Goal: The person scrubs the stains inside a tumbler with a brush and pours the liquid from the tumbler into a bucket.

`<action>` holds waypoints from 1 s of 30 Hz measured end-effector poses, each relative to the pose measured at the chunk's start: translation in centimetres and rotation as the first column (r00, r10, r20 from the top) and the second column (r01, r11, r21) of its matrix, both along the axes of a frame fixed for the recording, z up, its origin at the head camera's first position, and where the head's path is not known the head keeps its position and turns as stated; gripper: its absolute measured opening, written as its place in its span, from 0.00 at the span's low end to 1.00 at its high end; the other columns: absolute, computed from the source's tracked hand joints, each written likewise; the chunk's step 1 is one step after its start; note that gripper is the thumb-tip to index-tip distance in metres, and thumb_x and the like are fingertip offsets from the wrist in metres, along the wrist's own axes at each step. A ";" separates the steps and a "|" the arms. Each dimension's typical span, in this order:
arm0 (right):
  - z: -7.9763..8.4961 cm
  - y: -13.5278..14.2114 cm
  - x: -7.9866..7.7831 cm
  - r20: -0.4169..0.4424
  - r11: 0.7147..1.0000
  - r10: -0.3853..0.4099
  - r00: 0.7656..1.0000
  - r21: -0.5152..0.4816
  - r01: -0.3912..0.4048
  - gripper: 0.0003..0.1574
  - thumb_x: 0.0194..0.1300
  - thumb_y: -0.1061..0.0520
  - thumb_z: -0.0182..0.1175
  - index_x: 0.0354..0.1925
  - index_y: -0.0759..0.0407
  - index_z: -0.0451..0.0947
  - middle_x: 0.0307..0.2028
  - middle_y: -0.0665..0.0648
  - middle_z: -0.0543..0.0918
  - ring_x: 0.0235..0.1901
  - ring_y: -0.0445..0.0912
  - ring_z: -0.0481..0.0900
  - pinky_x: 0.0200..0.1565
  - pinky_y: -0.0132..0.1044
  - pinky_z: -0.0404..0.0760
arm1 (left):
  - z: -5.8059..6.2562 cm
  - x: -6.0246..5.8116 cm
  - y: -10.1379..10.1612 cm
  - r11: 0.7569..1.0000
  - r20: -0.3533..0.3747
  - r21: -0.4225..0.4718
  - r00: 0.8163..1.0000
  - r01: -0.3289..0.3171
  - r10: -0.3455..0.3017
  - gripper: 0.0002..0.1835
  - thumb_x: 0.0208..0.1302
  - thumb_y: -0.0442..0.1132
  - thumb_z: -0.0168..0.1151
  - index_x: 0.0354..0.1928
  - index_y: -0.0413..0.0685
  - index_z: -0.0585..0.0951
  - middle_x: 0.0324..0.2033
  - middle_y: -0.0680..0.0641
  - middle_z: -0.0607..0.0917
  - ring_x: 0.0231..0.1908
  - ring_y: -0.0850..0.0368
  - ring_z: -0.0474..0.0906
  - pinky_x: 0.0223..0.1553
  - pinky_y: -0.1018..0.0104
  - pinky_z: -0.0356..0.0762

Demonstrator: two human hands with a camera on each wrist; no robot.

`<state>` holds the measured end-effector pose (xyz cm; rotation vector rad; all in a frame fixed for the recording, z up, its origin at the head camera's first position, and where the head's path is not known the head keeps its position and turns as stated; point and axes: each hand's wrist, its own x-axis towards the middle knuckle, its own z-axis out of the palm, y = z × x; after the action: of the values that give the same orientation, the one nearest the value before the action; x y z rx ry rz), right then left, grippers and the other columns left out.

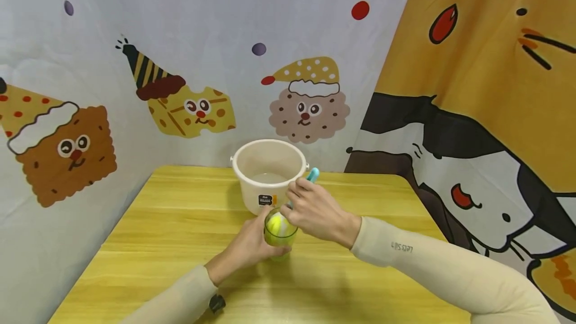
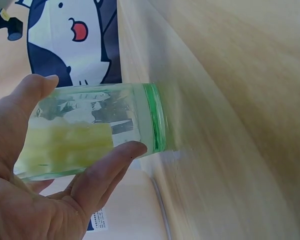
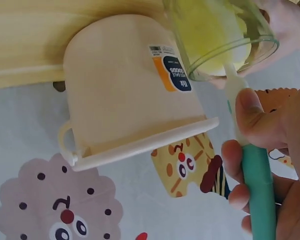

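Backdrop (image 1: pixel 202 9): pale cloth with cartoon snacks, beyond the glass.
Table (image 1: pixel 148 244): yellow wood, spreading on both sides of the glass.
Left hand (image 1: pixel 248 241): curled about the glass, thumb and fingers spread by its width; a firm, even hold here probably stops it twisting.
Bucket (image 1: pixel 252 194): just behind the glass, mouth up.
Glass (image 1: pixel 278 242): upright in the left hand; whether its base touches the table cannot be told.
Sponge (image 1: pixel 276 223): inside the glass; working it well likely means reaching deeper and turning it against the wall.
Brush (image 1: pixel 313 174): slants up out of the glass; keeping it in line with the glass should spare the rim.
Right hand (image 1: pixel 318 212): closed round the brush, just above the glass; a loose wrist probably turns it best.
Head view: alone looks down into the bucket behind the glass; whether water lies there is unclear.
Left wrist view: reveals the glass's green base and the gap between it and the sponge.
Right wrist view: shows the thumb along the brush's white neck, close outside the glass's rim.
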<state>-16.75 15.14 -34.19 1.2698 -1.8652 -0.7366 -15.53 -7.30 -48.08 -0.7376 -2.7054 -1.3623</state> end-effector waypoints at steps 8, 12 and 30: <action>0.9 -0.4 -0.1 0.005 0.990 -0.093 0.996 0.107 0.092 0.04 0.68 0.45 0.80 0.39 0.38 0.93 0.43 0.50 0.99 0.47 0.47 0.87 0.60 0.41 0.76 | -0.1 0.0 0.1 1.000 -0.005 -0.010 1.000 -0.009 0.009 0.50 0.58 0.50 0.94 0.76 0.53 0.72 0.54 0.50 0.92 0.49 0.58 0.91 0.50 0.64 0.91; 1.4 -0.8 -0.1 0.018 0.981 -0.121 0.992 0.156 0.117 0.05 0.72 0.44 0.79 0.37 0.38 0.93 0.40 0.49 0.99 0.46 0.47 0.88 0.59 0.41 0.75 | 0.0 0.0 0.0 1.000 -0.007 -0.007 1.000 -0.008 0.008 0.51 0.58 0.50 0.94 0.77 0.53 0.72 0.54 0.51 0.93 0.50 0.59 0.91 0.51 0.65 0.91; 4.3 -1.9 -2.2 0.344 0.952 -0.233 0.910 0.272 0.140 0.17 0.59 0.36 0.87 0.40 0.35 0.90 0.26 0.41 0.89 0.33 0.45 0.80 0.50 0.40 0.76 | 0.1 0.1 -0.1 1.000 -0.010 0.010 1.000 -0.008 0.008 0.51 0.56 0.50 0.95 0.76 0.53 0.73 0.55 0.52 0.93 0.51 0.58 0.90 0.53 0.62 0.90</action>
<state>-18.97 13.24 -29.92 1.4788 -2.2866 -0.8961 -15.43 -7.36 -48.02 -0.7299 -2.6892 -1.3649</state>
